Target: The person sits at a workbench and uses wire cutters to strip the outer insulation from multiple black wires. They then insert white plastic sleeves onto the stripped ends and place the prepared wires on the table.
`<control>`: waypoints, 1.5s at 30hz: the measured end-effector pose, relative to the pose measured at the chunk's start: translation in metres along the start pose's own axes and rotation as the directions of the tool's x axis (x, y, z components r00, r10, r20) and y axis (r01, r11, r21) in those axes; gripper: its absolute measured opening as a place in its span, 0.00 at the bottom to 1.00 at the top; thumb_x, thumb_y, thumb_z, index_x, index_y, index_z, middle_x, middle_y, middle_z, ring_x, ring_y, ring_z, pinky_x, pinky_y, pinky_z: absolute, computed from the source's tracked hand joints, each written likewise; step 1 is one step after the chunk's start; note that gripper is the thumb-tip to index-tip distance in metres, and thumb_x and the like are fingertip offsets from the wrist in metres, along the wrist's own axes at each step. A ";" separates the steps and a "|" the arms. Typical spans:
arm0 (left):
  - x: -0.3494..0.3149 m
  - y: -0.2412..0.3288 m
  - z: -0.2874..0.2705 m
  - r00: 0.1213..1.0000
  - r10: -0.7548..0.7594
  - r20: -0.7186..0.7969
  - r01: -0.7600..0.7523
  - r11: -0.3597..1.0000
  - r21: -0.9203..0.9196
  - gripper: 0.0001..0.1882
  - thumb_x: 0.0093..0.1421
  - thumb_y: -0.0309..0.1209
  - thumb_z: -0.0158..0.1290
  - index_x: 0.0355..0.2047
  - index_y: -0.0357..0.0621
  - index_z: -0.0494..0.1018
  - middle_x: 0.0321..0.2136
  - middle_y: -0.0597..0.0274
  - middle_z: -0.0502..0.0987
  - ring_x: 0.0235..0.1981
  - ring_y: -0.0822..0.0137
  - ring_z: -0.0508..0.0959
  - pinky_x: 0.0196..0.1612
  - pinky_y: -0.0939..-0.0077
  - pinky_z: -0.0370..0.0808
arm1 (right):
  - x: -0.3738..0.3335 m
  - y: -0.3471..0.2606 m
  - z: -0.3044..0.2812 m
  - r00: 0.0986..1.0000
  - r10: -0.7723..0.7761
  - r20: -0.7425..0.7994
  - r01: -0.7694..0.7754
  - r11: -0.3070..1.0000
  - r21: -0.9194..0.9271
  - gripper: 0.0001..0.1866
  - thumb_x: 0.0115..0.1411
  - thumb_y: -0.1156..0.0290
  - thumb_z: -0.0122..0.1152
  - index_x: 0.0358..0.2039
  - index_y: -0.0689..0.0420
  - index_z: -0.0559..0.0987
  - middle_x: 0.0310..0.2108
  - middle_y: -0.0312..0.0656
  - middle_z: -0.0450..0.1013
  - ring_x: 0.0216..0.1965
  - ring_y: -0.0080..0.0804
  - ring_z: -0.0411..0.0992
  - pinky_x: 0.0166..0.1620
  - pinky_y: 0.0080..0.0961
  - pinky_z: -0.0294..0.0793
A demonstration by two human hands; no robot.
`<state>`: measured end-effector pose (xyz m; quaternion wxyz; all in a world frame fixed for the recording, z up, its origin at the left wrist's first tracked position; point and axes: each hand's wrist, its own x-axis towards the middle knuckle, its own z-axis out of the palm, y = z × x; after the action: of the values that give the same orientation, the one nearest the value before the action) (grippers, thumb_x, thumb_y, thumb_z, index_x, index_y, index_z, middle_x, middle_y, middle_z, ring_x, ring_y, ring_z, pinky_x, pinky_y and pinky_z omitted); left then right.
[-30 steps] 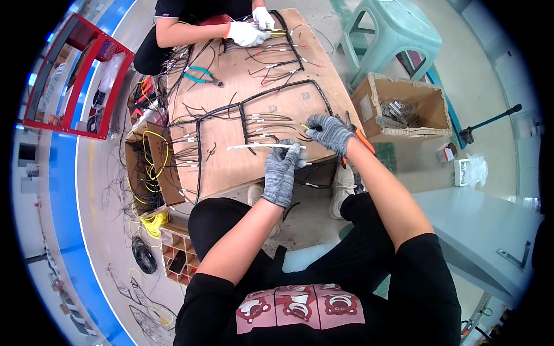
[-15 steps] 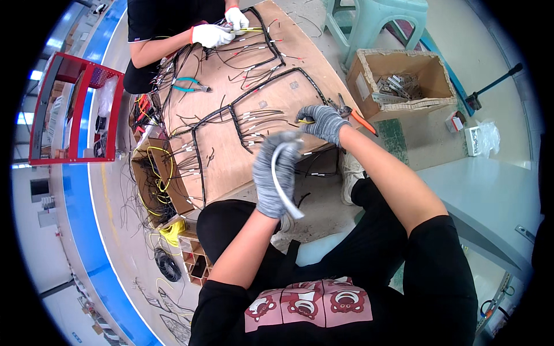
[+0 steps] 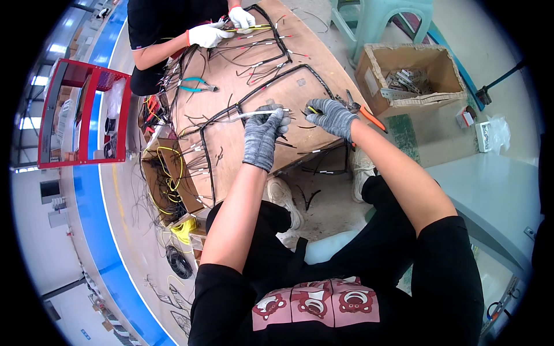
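Note:
My left hand (image 3: 264, 138), in a grey knitted glove, is over the near part of the wooden board. Its fingers are closed on a thin white strip (image 3: 254, 113), which lies level and sticks out to the left. Close by on the right, my gloved right hand (image 3: 334, 120) pinches a small yellow-and-black piece (image 3: 313, 109) whose kind I cannot make out. A gap separates the hands. Under and around them lies a black wire harness (image 3: 271, 82) with many thin branches; my left hand hides some of these.
Orange-handled cutters (image 3: 372, 118) lie at the board's right edge, teal-handled pliers (image 3: 197, 85) farther left. Across the board (image 3: 228, 150), a co-worker's white-gloved hands (image 3: 210, 36) hold yellow-and-black wire. A cardboard box (image 3: 412, 104) with metal parts and a pale green stool (image 3: 386, 17) stand right.
My left hand has moved forward over the board, and the white strip has swung from hanging toward me to lying level leftward. My right hand still pinches the small piece. The view has shifted slightly.

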<state>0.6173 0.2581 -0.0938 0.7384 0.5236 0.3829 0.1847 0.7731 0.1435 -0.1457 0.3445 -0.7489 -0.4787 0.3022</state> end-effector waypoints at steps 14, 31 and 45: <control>0.024 -0.018 0.005 0.991 -0.070 0.110 0.059 0.993 0.105 0.10 0.58 0.31 0.51 0.36 0.38 0.71 0.30 0.61 0.77 0.26 0.73 0.76 0.26 0.85 0.72 | -0.010 0.004 -0.017 0.999 0.031 0.026 -0.039 0.912 0.408 0.10 0.51 0.71 0.60 0.33 0.63 0.74 0.27 0.39 0.72 0.31 0.25 0.69 0.38 0.23 0.69; 0.035 -0.027 0.027 0.968 0.200 0.151 -0.243 0.894 0.377 0.03 0.51 0.24 0.56 0.26 0.41 0.72 0.18 0.69 0.72 0.19 0.80 0.67 0.22 0.86 0.65 | 0.006 0.013 -0.021 0.999 0.047 0.024 -0.051 0.967 0.249 0.12 0.53 0.66 0.60 0.34 0.61 0.75 0.29 0.38 0.73 0.33 0.24 0.68 0.40 0.22 0.68; 0.039 -0.034 0.019 0.990 0.112 0.090 -0.134 0.949 0.286 0.03 0.55 0.29 0.54 0.29 0.45 0.73 0.18 0.71 0.72 0.15 0.82 0.63 0.16 0.89 0.58 | 0.008 0.012 -0.035 0.993 0.116 0.007 -0.104 0.864 0.492 0.11 0.55 0.67 0.55 0.34 0.61 0.75 0.26 0.38 0.73 0.27 0.23 0.69 0.34 0.21 0.69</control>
<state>0.6524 0.2595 -0.1361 0.6537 0.6557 0.3454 0.1530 0.8091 0.1391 -0.1357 0.5111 -0.6661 -0.3388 0.4246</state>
